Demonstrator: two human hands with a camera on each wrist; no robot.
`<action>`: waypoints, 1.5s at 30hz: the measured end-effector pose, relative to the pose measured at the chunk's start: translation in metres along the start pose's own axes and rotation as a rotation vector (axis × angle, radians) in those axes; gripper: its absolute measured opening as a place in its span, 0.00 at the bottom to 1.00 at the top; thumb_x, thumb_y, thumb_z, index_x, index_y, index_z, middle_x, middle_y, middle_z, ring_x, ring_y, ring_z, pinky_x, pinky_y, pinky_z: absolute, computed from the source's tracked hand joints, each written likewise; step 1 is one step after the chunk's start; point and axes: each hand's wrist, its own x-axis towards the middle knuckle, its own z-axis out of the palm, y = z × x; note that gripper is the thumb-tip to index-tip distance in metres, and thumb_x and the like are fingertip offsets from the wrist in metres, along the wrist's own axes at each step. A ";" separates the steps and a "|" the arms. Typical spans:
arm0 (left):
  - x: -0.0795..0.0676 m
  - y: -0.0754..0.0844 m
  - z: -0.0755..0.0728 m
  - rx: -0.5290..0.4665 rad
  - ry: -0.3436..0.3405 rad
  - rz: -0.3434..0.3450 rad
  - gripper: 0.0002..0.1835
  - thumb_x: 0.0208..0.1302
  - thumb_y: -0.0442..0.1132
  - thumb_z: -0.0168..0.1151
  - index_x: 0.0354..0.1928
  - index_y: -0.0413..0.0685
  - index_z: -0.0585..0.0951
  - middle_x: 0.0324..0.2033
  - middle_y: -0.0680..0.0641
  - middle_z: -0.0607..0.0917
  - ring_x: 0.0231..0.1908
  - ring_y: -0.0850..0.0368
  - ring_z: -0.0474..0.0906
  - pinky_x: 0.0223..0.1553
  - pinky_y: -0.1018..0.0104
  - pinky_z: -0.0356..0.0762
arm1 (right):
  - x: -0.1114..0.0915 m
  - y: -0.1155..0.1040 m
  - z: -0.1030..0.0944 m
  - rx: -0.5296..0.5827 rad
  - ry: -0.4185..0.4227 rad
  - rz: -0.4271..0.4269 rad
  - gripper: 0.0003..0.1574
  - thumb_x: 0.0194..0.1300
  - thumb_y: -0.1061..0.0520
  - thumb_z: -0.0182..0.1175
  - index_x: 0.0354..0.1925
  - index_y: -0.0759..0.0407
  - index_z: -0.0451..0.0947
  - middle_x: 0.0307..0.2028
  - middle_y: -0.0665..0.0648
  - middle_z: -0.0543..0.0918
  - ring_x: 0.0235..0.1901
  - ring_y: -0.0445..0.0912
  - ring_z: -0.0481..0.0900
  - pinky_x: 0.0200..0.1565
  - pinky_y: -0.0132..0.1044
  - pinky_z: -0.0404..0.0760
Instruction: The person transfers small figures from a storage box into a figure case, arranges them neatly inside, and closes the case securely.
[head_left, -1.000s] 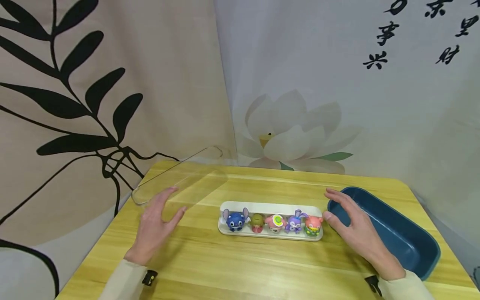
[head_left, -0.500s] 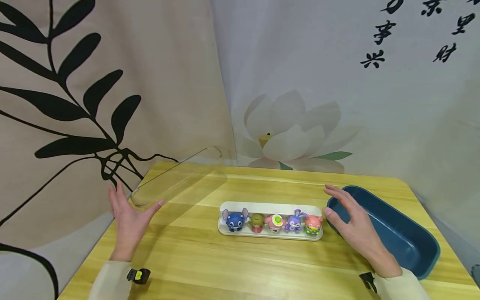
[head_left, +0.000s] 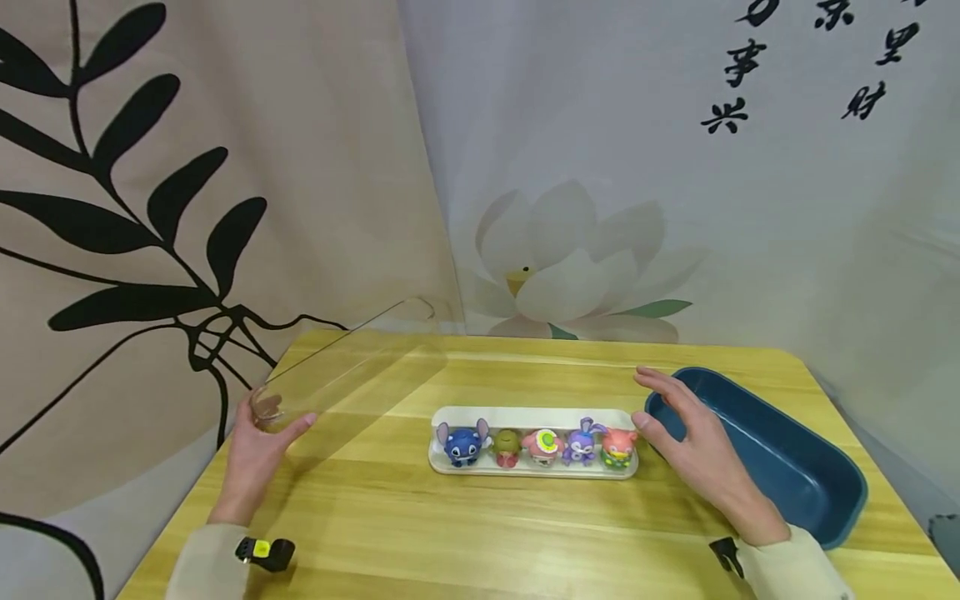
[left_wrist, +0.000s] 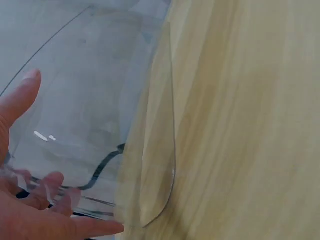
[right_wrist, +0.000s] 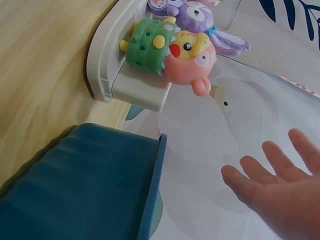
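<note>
A clear plastic cover (head_left: 352,358) rests at the back left of the table. My left hand (head_left: 251,454) is at its near end, thumb spread from the fingers. In the left wrist view, fingertips (left_wrist: 52,192) show through the clear plastic, with the thumb straight; whether they press on it is unclear. My right hand (head_left: 705,454), fingers relaxed and holding nothing, hovers beside the blue bin's left side. Between the hands is a white tray (head_left: 525,414) with a row of several toy figures, including a blue big-eared one (head_left: 463,444) and a pink one in green (right_wrist: 190,65).
A dark blue bin (head_left: 780,450) lies slantwise on the right of the wooden table (head_left: 480,533). Behind the table hang printed cloths (head_left: 570,108) with a lotus, black leaves and writing.
My left hand has moved left and round to the cover's near end, its fingers now showing through the plastic. The right hand stays by the bin; the head view has shifted slightly.
</note>
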 end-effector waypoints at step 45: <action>-0.026 0.095 0.007 -0.424 -0.096 0.403 0.42 0.62 0.20 0.67 0.75 0.51 0.67 0.66 0.54 0.77 0.66 0.59 0.69 0.54 0.78 0.79 | 0.098 -0.086 0.037 0.147 -0.178 -0.005 0.59 0.64 0.37 0.71 0.83 0.41 0.51 0.80 0.50 0.57 0.78 0.53 0.58 0.75 0.60 0.62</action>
